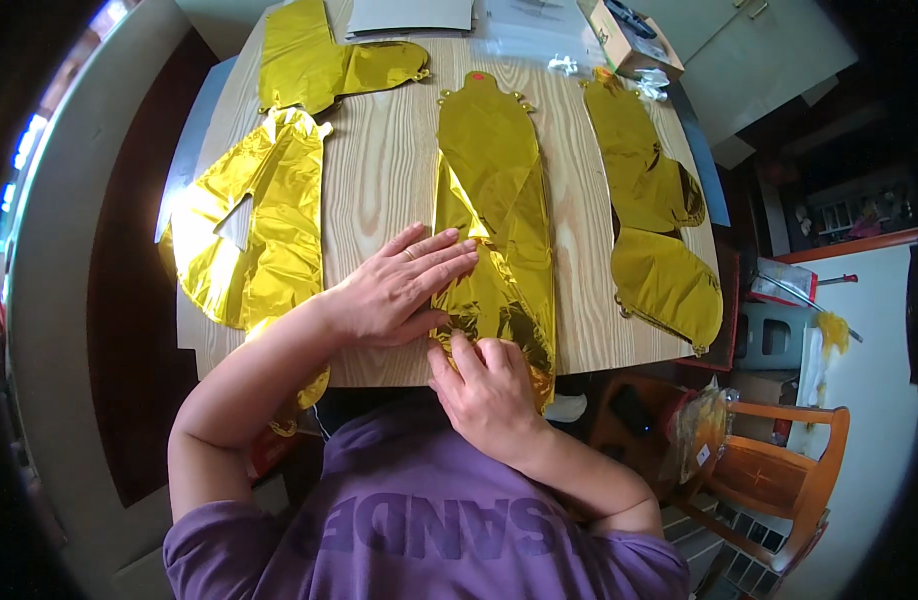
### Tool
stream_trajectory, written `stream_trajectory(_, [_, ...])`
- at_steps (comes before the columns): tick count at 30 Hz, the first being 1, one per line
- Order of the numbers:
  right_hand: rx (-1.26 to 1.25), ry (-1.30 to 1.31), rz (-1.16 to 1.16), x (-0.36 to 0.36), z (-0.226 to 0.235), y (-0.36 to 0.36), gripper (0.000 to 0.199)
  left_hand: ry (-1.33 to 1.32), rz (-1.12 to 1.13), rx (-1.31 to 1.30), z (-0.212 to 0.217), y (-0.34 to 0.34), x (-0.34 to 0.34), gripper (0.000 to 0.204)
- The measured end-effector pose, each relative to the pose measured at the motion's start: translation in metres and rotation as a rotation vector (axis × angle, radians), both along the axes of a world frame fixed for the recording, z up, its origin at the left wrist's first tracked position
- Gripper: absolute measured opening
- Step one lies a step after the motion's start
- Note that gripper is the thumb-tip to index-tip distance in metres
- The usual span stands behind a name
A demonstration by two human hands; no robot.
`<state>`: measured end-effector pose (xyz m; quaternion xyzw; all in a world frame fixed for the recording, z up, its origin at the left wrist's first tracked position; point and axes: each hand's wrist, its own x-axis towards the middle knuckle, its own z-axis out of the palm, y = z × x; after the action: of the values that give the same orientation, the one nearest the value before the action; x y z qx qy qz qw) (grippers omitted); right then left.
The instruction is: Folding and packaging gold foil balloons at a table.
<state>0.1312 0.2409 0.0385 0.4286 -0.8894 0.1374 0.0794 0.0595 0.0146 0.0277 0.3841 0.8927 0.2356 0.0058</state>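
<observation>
I see my left hand (399, 288) lying flat, fingers stretched and close together, pressing on the near left edge of the middle gold foil balloon (494, 215), which lies deflated on the wooden table (384, 160) just past the picture's centre, running from 12 o'clock toward me. My right hand (487, 392) sits at 6 o'clock of that balloon, fingers curled onto its near end at the table edge; whether they pinch the foil I cannot tell. Another gold balloon (254, 225) lies at 9 o'clock, one more (651, 225) at 3 o'clock, and a fourth (324, 60) at 11 o'clock. A wooden chair (779, 470) stands at 4 o'clock.
</observation>
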Motion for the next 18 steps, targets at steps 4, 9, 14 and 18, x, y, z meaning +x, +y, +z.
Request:
stream_trajectory(4, [-0.009, 0.011, 0.004, 0.000, 0.000, 0.000, 0.035, -0.034, -0.002, -0.015, 0.002, 0.000, 0.000, 0.077])
stream_trajectory(9, [0.048, 0.003, -0.003, 0.000, 0.003, 0.000, 0.043, -0.057, 0.010, -0.006, 0.006, 0.001, -0.001, 0.075])
stream_trajectory(14, [0.062, 0.001, -0.002, 0.000, 0.003, 0.000, 0.048, 0.066, 0.129, -0.098, -0.001, -0.007, -0.021, 0.077])
stream_trajectory(18, [0.045, -0.003, 0.009, 0.000, 0.000, 0.000, 0.048, 0.121, 0.350, -0.143, -0.009, -0.015, -0.047, 0.084])
